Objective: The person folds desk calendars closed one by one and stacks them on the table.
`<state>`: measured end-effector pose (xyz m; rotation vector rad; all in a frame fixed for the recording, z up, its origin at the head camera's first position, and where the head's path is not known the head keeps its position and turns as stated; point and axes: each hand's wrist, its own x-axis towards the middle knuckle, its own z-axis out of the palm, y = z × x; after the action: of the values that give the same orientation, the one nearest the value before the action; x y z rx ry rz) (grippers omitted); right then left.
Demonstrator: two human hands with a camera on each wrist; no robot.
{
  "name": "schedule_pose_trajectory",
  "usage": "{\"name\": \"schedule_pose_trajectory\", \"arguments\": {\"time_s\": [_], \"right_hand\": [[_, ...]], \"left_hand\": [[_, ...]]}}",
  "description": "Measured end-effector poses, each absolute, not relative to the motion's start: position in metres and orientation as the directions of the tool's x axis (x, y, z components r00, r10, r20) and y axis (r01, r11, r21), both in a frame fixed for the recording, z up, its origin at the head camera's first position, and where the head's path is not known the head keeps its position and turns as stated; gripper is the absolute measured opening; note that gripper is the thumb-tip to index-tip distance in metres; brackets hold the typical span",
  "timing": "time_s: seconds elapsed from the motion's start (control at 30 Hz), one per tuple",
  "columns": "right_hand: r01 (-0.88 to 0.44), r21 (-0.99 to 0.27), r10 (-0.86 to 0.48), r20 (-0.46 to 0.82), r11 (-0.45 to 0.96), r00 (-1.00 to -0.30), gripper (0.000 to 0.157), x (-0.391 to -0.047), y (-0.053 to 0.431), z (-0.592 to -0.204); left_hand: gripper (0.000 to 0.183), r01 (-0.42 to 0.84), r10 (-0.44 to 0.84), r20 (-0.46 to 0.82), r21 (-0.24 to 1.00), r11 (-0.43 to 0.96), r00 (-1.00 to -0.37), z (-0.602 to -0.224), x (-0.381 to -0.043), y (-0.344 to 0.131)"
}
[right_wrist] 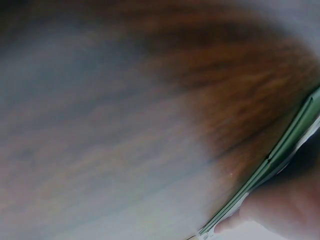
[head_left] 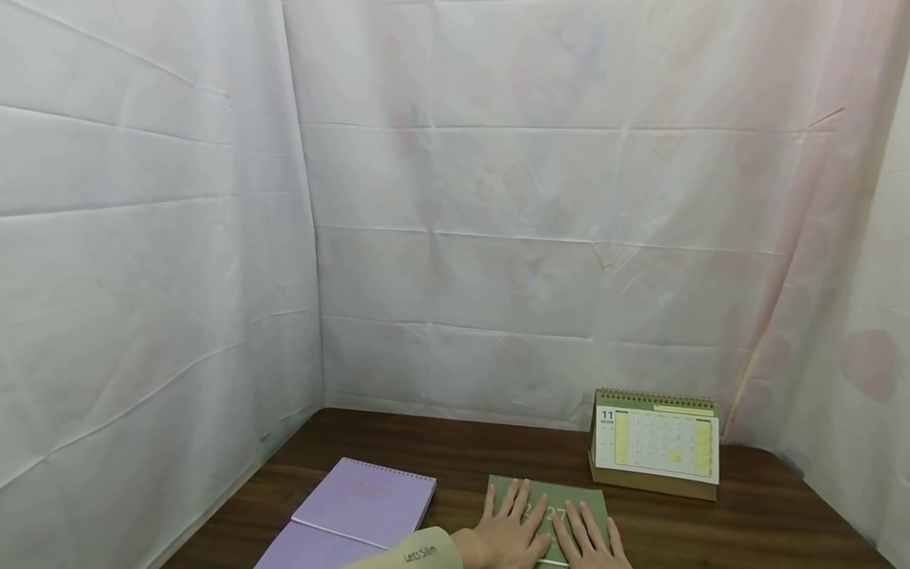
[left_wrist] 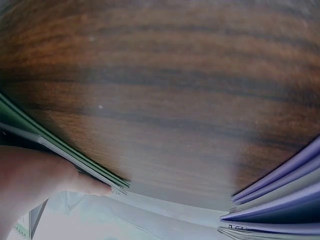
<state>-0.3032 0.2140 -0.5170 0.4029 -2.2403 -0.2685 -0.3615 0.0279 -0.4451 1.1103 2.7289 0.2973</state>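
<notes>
Green planner, place: on table, under 2 hands, between purple planner and desk calendar.
Fabric backdrop: creased, pale, faint pink patches, back and sides.
Dark wood-grain table: near edge cut off.
Purple planner: lying left of green planner, apart from it; near end out of frame.
Desk calendar: standing, leaned back, right rear, page 11 showing.
Green planner, handling: probably light; covers look fairly stiff, pages soft; smooth face may slide; sturdy, though corners could crease. Best hold: side edges, thumb above, fingers below.
Left hand: fingers straight, spread, laid on cover, gripping nothing.
Right hand: fingers straight, apart, on same cover; wrist out of frame.
Sleeve: pale, small lettering, left arm.
White band: across green cover, mostly hidden by hands.
Cover digits: "2" and "27" readable, gap under left fingers.
Wrist views: planner edges partial, right one blurry; pressure can't tell.
</notes>
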Motion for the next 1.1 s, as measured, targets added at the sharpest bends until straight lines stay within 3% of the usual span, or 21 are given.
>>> {"name": "schedule_pose_trajectory", "arguments": {"time_s": [0.37, 0.83, 1.1], "right_hand": [[-0.209, 0.345, -0.398, 0.688, 0.915, -0.607, 0.114, -0.301, 0.214, -0.508], [-0.213, 0.344, -0.39, 0.611, 0.914, -0.689, 0.11, -0.296, 0.215, -0.503], [-0.217, 0.356, -0.407, 0.649, 0.909, -0.643, 0.112, -0.297, 0.215, -0.507]], "left_hand": [[0.059, 0.657, 0.683, -0.068, 0.219, 0.721, -0.727, -0.442, -0.358, 0.029], [0.058, 0.662, 0.691, -0.087, 0.225, 0.715, -0.717, -0.437, -0.355, 0.027], [0.058, 0.659, 0.691, -0.09, 0.235, 0.715, -0.718, -0.437, -0.354, 0.026]]}}
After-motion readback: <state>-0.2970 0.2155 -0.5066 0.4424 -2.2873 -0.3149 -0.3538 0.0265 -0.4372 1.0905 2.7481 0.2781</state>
